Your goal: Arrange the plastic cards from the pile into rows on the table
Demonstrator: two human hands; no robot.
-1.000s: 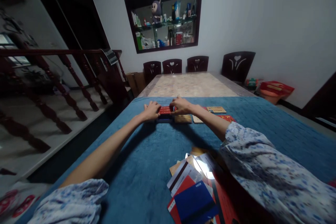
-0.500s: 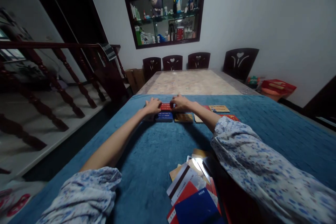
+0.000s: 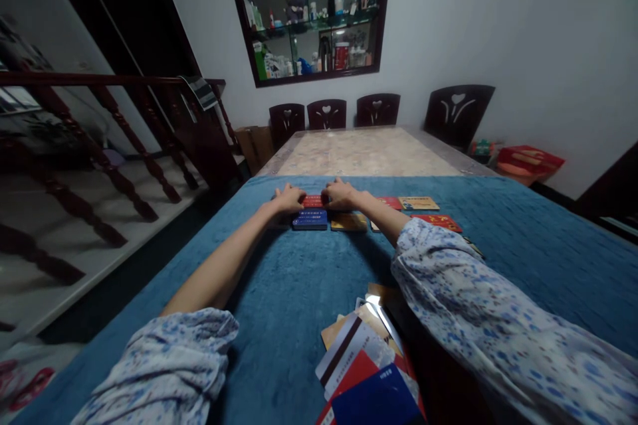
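On the blue cloth (image 3: 272,292) over the near part of the tabletop (image 3: 359,151), we see our left hand (image 3: 289,200) at the left end of a red stack (image 3: 313,200), fingers curled down against it. Just nearer to us lies a blue stack (image 3: 310,220), clear of the fingers. At the red stack's right end our right hand (image 3: 340,195) is bent likewise; we cannot tell whether the hands grip the stack or merely touch its ends. A gold card (image 3: 349,222) lies just in front of the right hand. Well nearer to us, a heap (image 3: 376,398) of overlapping cards fans out at angles, partly hidden by the right sleeve (image 3: 448,285). Beyond the right forearm come a pink-red card (image 3: 391,202), a tan card (image 3: 419,203) and a patterned card (image 3: 439,222). We judge the two far rows largely laid out, with the heap left unarranged.
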